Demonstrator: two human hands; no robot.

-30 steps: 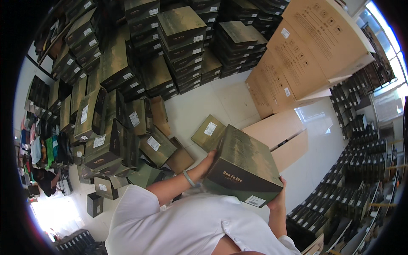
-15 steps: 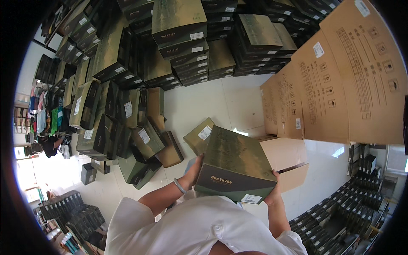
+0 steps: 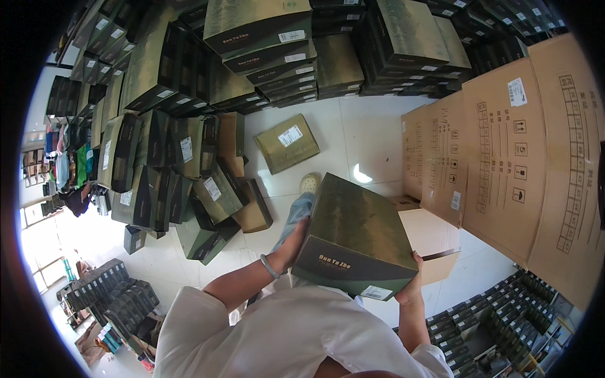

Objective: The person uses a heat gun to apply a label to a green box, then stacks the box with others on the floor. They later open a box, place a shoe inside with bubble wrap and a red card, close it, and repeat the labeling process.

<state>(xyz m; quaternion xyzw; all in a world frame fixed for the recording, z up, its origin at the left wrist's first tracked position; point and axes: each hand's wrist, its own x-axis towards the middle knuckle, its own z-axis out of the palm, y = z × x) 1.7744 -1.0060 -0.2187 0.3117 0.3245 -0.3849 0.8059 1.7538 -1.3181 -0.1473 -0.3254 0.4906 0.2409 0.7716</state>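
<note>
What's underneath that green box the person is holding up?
Below the green box, an open brown carton and pale floor tiles show. Both hands grip its sides; its underside is hidden.

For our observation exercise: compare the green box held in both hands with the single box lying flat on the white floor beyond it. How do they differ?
The held box is lifted, tilted, gripped by the left hand and right hand; the floor box lies flat, untouched. The held box looks darker green and appears larger, being nearer; the floor box looks paler olive. Both carry a white label.

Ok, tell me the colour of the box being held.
Mottled olive green box, best in the head view.
</note>
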